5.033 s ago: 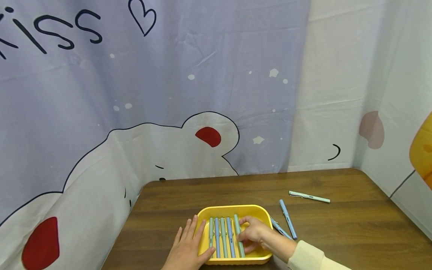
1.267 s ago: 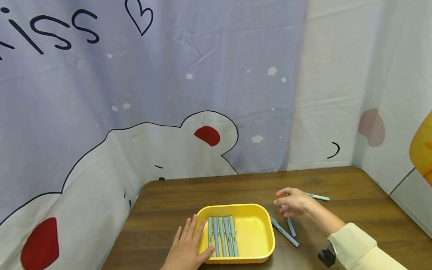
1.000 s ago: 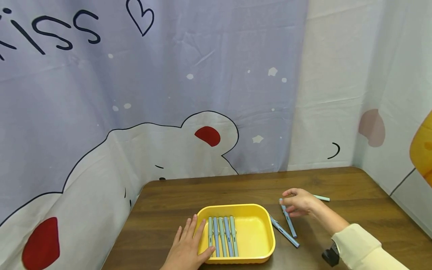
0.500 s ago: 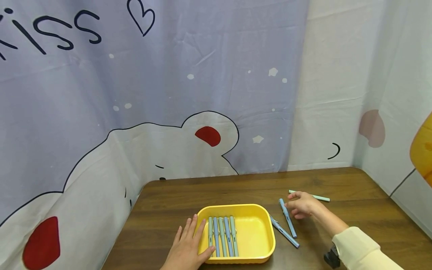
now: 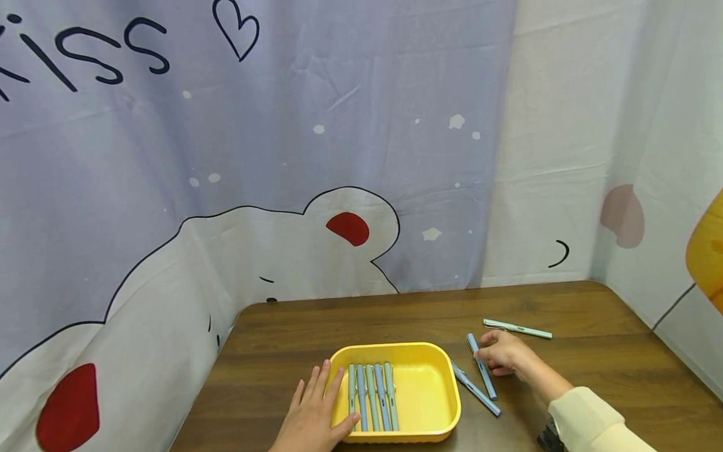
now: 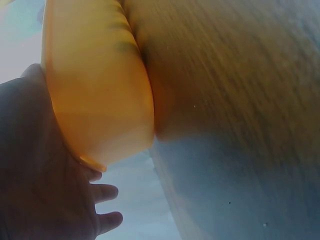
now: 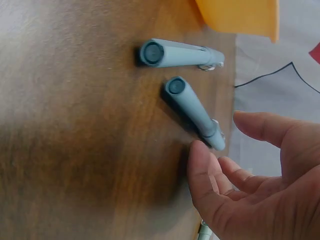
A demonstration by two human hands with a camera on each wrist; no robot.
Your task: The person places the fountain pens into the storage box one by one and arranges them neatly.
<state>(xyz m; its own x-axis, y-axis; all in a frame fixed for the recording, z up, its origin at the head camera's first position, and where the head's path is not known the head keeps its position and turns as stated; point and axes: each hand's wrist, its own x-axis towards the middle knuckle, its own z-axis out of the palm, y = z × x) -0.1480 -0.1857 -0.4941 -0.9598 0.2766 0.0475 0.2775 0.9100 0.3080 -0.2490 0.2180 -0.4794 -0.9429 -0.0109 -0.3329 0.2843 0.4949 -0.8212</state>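
Observation:
My left hand (image 5: 316, 408) rests with spread, straight fingers over the left rim of a yellow tray (image 5: 426, 402). In the left wrist view the palm lies along the tray wall (image 6: 100, 95). Inside the tray, green pens (image 5: 391, 397) and blue pens (image 5: 363, 397) stand in a row at the left, alternating. My right hand (image 5: 508, 355) hovers at a blue pen (image 5: 487, 380) on the table. In the right wrist view thumb and fingers are parted around the cap end of this blue pen (image 7: 192, 107), without a grip on it.
Another blue pen (image 5: 477, 392) lies slantwise against the tray's right side. A light green pen (image 5: 522, 329) lies farther back at the right on the wooden table (image 5: 282, 351). A printed curtain (image 5: 271, 138) hangs behind the table.
The right hand has left the fifth pen in the tray, which now sits closer to the row, and moved right over the table, then down toward the blue pen. The left hand stays put.

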